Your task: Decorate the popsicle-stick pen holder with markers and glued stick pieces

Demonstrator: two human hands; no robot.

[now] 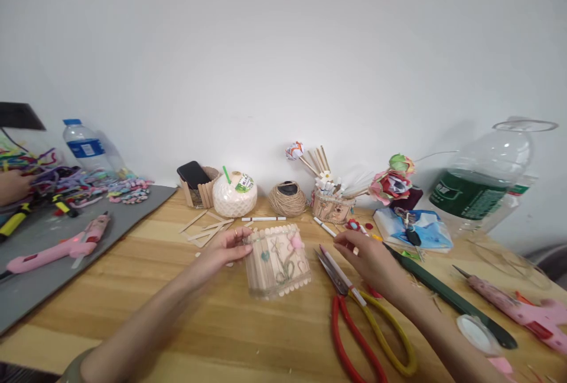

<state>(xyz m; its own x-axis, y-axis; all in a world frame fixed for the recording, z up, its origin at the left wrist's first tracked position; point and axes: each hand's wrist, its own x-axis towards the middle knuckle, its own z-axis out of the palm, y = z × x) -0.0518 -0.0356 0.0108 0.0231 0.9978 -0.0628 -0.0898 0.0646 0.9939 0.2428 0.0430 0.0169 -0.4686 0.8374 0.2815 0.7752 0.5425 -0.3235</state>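
Observation:
My left hand (230, 248) is closed on the upper left edge of a craft-stick panel (278, 262), with the thumb in front. The panel is tilted toward me and carries a teal heart, a pink piece and twine shapes. My right hand (370, 256) hovers over the table with bent fingers apart, and nothing shows in them. Its fingertips are close to the end of a white marker (325, 226). Below it, another marker (343, 275) lies across the scissors (341, 288), which have one red and one yellow handle.
Loose sticks (212, 229), a wrapped coconut (234, 195), a twine ball (287, 198) and a decorated holder (332, 205) line the back. Glue guns lie at both sides, one pink (518, 306) at right. A large bottle (482, 176) stands behind. Another person's hand (15, 187) is far left.

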